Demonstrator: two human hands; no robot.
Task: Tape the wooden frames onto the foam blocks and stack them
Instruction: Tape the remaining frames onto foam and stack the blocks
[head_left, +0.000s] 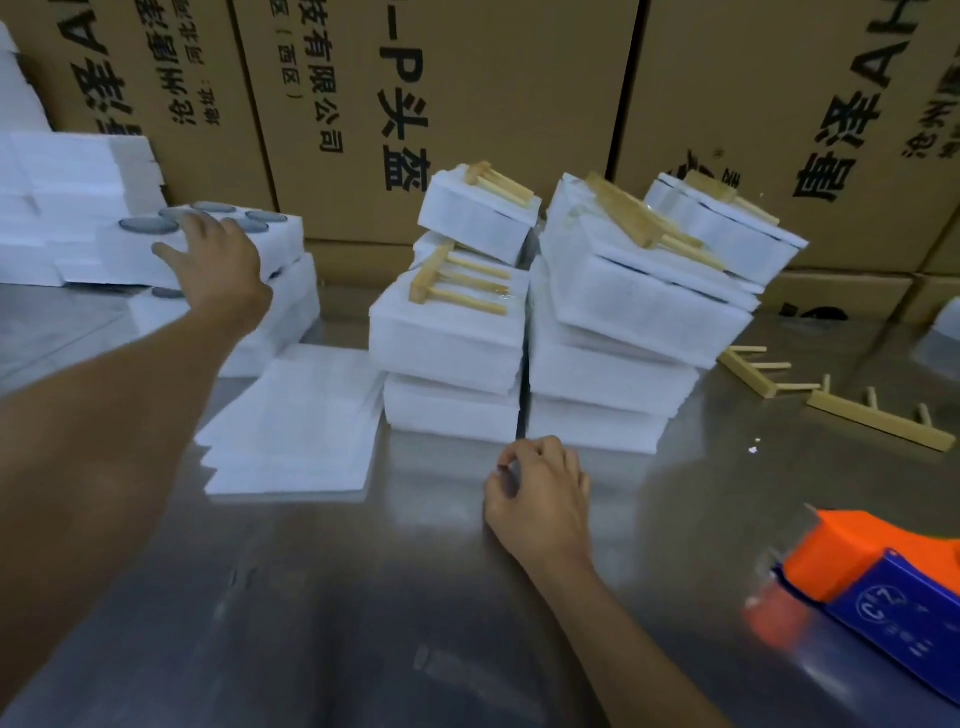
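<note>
left hand (221, 265) is out at the far left, fingers spread flat on a foam block (208, 244) that carries grey round discs (148, 224) in its top face. it looks like a press or a first touch, fingers laid over rather than curled round, so no real hold on it yet. right hand (537, 491) sits near the middle on the steel table (363, 597), loosely curled, holding nothing that shows.

finished work stands mid-table: two leaning stacks of taped blocks (449, 332), wooden frames (457, 286) strapped on top, the right stack (613, 322) tilting hard. loose frames (878, 415) lie at the far right, thin foam sheets (296, 426) flat just left of the stacks, and an orange and blue tape dispenser (872, 582) at the near right.

that foam should be featherlight and soft, easy to dent, so i'd take it by the two long sides with flat fingers, keeping it level so the discs don't slide out. the frames look stiff but thin-pegged; grab the thick bar, not the pegs.
</note>
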